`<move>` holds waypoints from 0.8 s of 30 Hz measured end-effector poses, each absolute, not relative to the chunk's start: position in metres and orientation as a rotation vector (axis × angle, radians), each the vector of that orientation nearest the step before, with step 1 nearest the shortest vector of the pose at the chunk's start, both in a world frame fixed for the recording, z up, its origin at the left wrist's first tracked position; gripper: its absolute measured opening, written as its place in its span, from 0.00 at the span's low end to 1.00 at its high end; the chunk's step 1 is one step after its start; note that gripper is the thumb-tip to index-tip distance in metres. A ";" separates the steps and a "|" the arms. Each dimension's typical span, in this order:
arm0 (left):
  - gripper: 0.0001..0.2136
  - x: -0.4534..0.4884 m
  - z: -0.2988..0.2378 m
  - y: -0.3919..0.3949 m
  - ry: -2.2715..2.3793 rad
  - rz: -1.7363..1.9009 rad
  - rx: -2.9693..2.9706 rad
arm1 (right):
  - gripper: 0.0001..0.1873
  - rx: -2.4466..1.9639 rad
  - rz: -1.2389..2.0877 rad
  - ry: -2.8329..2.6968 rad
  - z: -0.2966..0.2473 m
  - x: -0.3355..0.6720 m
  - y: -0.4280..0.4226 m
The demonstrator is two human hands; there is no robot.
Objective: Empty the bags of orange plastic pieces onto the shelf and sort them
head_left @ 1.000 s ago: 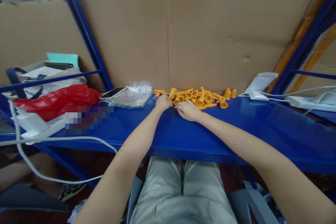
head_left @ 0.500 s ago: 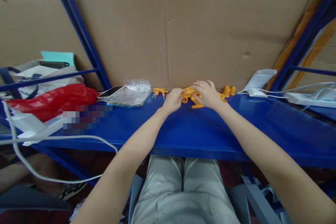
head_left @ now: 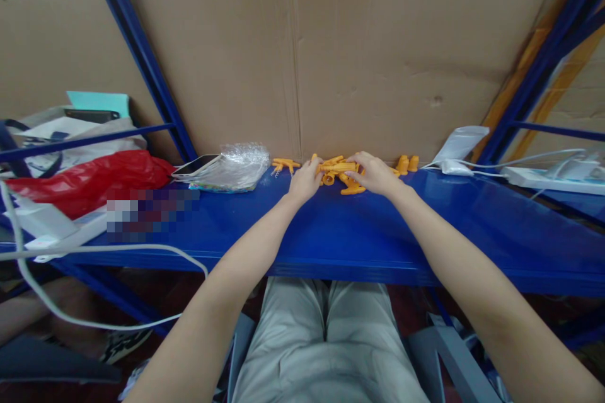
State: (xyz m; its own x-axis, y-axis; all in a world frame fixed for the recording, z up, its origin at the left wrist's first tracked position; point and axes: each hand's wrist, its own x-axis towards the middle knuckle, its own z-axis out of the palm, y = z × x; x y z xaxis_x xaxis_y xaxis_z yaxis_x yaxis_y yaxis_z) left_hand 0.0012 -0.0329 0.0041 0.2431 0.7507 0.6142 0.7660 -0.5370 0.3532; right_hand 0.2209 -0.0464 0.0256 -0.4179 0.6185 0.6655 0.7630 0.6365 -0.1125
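Both hands have closed in since half a second ago: my right hand [head_left: 375, 173] has come down off the top of the heap and now meets my left hand [head_left: 306, 179] over one long orange plastic piece [head_left: 338, 167]. That piece lies level between them, left fingers curled round its left end, right fingers pinching its right end, held just above the pile of small orange plastic parts [head_left: 347, 180] at the back of the blue metal shelf [head_left: 359, 233]. A few strays sit apart: a small orange cluster [head_left: 282, 165] to the left and two upright orange caps [head_left: 407, 164] to the right, against the brown cardboard sheet [head_left: 378, 56]. Further left I see a crumpled clear plastic bag [head_left: 239, 167] with a flat phone [head_left: 196, 165] resting on its edge, then a red plastic bag [head_left: 89, 179]. On the right lies a white pouch [head_left: 460, 141] (cables trail from it) beside a white power strip [head_left: 551, 179].
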 end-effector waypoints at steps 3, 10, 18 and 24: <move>0.14 0.001 0.010 -0.040 -1.566 -1.179 -2.431 | 0.19 -1.029 -0.182 -2.082 0.020 0.219 -0.043; 0.13 0.000 0.017 -0.048 -1.595 -1.213 -2.387 | 0.20 -0.985 0.422 -1.848 0.010 0.212 -0.034; 0.13 -0.001 0.015 -0.046 -1.598 -1.204 -2.400 | 0.19 -0.960 0.330 -1.907 0.008 0.214 -0.033; 0.12 -0.002 0.015 -0.045 -1.596 -1.191 -2.411 | 0.20 -0.973 0.237 -1.948 0.006 0.216 -0.028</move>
